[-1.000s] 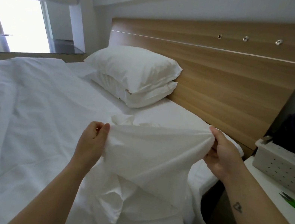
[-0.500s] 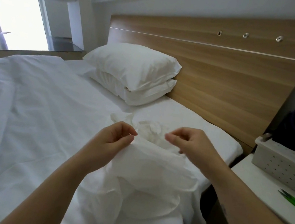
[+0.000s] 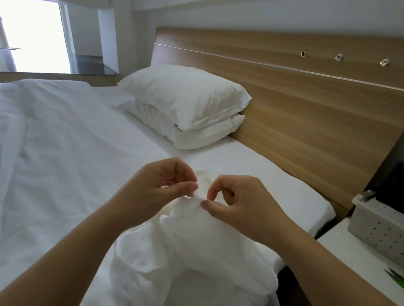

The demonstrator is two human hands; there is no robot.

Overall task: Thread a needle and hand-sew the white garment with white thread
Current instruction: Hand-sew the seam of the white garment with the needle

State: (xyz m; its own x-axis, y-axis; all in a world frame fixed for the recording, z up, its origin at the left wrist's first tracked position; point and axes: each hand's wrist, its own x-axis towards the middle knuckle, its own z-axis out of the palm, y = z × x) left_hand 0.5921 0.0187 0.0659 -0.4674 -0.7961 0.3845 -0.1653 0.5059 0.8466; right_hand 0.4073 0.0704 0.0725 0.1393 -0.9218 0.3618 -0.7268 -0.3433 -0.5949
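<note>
above the white-sheeted bed [image 3: 42,151], the left hand [image 3: 160,186] and right hand [image 3: 238,202] are each pinching the top fold of the crumpled white cloth garment [image 3: 192,264]. both grips are closing on it, fingertips nearly touching, and the rest is draping onto the bed's near edge.

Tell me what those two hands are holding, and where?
Both the left hand and right hand pinch the white garment at one raised fold near its top. No needle is discernible.
</note>
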